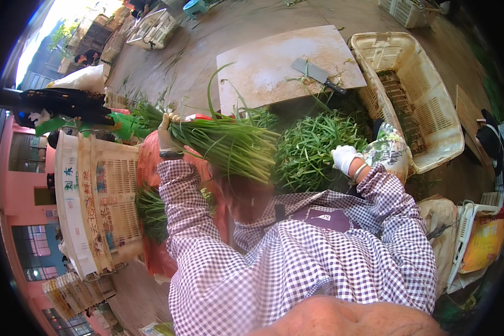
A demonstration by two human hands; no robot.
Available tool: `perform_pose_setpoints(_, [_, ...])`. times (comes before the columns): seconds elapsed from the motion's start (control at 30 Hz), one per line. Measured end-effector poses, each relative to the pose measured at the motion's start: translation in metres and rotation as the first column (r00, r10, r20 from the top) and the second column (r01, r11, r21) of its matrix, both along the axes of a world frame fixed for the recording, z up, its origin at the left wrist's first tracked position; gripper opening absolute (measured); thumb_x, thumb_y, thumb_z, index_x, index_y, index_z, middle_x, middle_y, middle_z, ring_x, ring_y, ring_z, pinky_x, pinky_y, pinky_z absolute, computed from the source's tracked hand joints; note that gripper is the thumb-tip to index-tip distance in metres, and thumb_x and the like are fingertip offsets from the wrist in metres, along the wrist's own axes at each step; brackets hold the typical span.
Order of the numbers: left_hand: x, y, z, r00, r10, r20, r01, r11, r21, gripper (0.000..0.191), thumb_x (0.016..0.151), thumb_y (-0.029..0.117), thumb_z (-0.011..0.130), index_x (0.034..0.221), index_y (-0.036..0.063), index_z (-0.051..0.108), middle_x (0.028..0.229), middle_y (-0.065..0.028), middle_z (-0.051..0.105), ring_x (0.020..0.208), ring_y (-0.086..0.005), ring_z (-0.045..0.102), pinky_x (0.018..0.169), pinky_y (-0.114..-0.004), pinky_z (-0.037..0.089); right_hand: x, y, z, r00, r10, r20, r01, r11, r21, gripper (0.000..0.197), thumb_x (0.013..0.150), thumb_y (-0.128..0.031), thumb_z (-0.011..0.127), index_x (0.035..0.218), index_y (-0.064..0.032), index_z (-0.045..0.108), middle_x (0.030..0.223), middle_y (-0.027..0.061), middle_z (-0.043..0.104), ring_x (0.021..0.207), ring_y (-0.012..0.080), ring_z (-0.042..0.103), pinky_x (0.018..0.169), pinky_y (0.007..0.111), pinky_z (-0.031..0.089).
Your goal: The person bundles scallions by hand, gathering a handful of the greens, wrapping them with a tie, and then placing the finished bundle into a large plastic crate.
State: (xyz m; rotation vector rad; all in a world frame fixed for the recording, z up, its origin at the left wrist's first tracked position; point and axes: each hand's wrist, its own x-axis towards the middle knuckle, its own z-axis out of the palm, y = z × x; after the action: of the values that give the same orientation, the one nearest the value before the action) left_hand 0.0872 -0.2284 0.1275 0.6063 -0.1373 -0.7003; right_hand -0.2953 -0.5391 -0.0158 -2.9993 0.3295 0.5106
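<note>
My gloved left hand [170,133] is closed around a large bunch of long green leafy stalks [231,145], held with the pale cut ends pointing right. My right hand [345,159], in a white glove with a bracelet at the wrist, rests at the right edge of a heap of loose green leaves [315,147]; its fingers are curled, and whether they hold anything cannot be told. Beyond the heap, a cleaver [317,74] with a dark handle lies on a worn white board [273,69] among some scraps.
A large plastic crate [439,122] stands at the right. More stalks [151,214] lie on red sacking left of me, beside stacked white crates [80,201]. A filled sack [439,227] and a smaller crate are at the lower right. Another person [88,58] is far off, upper left.
</note>
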Motion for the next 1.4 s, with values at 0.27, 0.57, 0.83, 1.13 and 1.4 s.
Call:
perform_pose_setpoints(0.27, [0.012,0.017,-0.020,0.998,-0.050,-0.028,0.050,0.999,-0.016,0.021,0.094,0.024,0.053,0.085,0.0053,0.049,0.075,-0.0037,0.049,0.071,-0.0170,0.050,0.074,-0.031,0.047,0.084,0.082,0.101,0.602,0.189,0.776,-0.419,0.902,0.105,0.018,0.080,-0.012,0.059,0.098,-0.0112,0.059,0.075,0.0053,0.059,0.069,0.0242,0.063,0.057,0.033,0.051])
perform_pose_setpoints(0.57, [0.002,0.035,-0.029,0.996,-0.079,-0.051,0.077,0.996,-0.037,0.022,0.093,0.025,0.056,0.082,0.0066,0.049,0.075,-0.0020,0.048,0.071,-0.0162,0.048,0.073,-0.031,0.046,0.064,0.067,0.053,0.814,0.220,0.538,-0.363,0.915,0.175,0.004,0.080,-0.010,0.056,0.080,-0.0085,0.060,0.065,0.0077,0.060,0.063,0.0260,0.062,0.056,0.039,0.050])
perform_pose_setpoints(0.83, [0.014,0.069,-0.058,1.000,-0.012,0.005,0.013,0.987,-0.161,0.021,0.094,0.021,0.054,0.081,0.0079,0.044,0.073,0.0003,0.041,0.067,-0.0114,0.042,0.069,-0.025,0.044,0.027,0.006,0.033,0.933,0.119,-0.340,-0.003,0.947,0.322,0.030,0.075,-0.039,0.066,0.095,-0.0173,0.071,0.097,0.0085,0.069,0.085,0.0280,0.066,0.075,0.039,0.052])
perform_pose_setpoints(1.13, [-0.017,0.049,-0.035,0.966,-0.242,0.087,0.257,0.905,-0.340,0.028,0.097,0.030,0.047,0.077,0.0147,0.037,0.069,0.0055,0.037,0.064,-0.0066,0.039,0.070,-0.027,0.042,0.136,0.077,0.094,0.579,0.184,0.794,-0.657,0.682,0.321,0.088,0.061,-0.007,0.077,0.138,-0.0120,0.036,0.140,0.0127,0.038,0.132,0.0315,0.032,0.111,0.039,0.029])
perform_pose_setpoints(1.4, [0.007,0.063,-0.056,0.918,-0.302,0.256,0.387,0.819,-0.424,0.034,0.098,0.028,0.044,0.069,0.0170,0.032,0.060,0.0079,0.030,0.054,-0.0045,0.034,0.069,-0.029,0.039,0.131,0.099,0.078,0.654,0.358,0.666,-0.516,0.855,0.047,0.025,0.076,-0.010,0.056,0.102,-0.0070,0.056,0.082,0.0085,0.059,0.086,0.0257,0.059,0.076,0.035,0.048])
